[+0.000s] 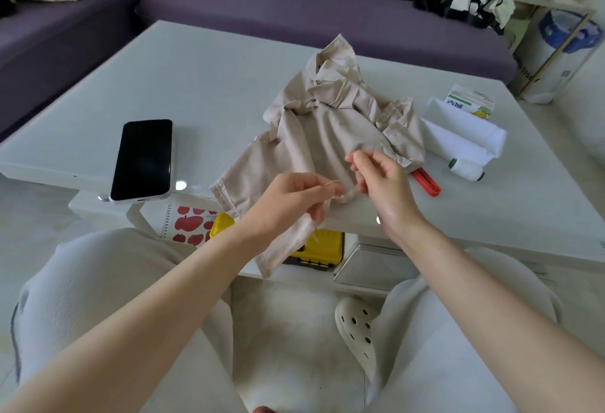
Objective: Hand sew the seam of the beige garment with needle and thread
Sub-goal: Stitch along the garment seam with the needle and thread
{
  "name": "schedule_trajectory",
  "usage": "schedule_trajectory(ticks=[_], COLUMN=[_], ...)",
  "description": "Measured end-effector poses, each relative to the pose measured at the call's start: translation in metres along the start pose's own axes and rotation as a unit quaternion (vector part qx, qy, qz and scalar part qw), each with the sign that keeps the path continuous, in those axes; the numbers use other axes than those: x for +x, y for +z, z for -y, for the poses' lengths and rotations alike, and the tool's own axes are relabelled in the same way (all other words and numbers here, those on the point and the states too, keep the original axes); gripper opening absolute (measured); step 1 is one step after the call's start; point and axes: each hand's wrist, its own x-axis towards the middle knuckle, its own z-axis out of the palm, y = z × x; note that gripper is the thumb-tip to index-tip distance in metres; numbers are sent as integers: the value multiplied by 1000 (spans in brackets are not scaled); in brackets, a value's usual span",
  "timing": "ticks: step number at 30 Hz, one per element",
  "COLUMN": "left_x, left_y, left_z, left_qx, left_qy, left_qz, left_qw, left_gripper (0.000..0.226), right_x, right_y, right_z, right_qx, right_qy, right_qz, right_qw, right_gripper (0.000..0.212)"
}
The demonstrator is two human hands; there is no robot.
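A purple sofa (294,3) stands behind the white table (212,85), and a phone (144,158) lies near its front-left edge. The beige garment (314,131) drapes over the middle of the front edge, its seam pinched by the left hand (291,198). The right hand (386,183) curls just beside it; I cannot tell what it grasps.

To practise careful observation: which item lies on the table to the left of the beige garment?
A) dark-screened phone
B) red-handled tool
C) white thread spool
A: the phone lies left of the beige garment; the thread spool and red-handled tool lie on its right.
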Motion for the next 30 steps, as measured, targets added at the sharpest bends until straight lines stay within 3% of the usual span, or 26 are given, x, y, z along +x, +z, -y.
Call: schedule_trajectory(ticks=[3, 7, 10, 13, 15, 18, 25, 30], left_x=[-2, -5, -5, -2, -1, 2, 2, 8], left_y=[-5, -11, -15, -16, -12, -8, 0, -4], left_z=[-2, -11, -14, -11, -10, -5, -4, 1], left_qx=[-22, -115, -126, -109, -60, 18, 59, 36], left_qy=[36, 170, 211, 197, 172, 134, 108, 70], left_qz=[-37, -94, -115, -159, -177, -173, -142, -127], left_qw=[998, 974, 963, 961, 967, 976, 982, 989], left_gripper=[24, 23, 25, 31, 28, 28, 30, 29], right_x=[10, 11, 7, 7, 6, 1, -10, 1], right_y=[-6, -15, -17, -12, -4, 13, 37, 22], right_z=[-7, -29, -46, -38, -23, 3, 33, 22], right_qx=[-5, -185, -242, -207, -114, 14, -24, -107], right_qy=[16, 7, 0, 3, 14, 7, 39, 31], right_qz=[-55, -52, -49, -78, -85, -31, 64, 18], right_qw=[998, 981, 969, 975, 990, 999, 997, 994], right_gripper=[22, 23, 25, 24, 22, 27, 28, 29])
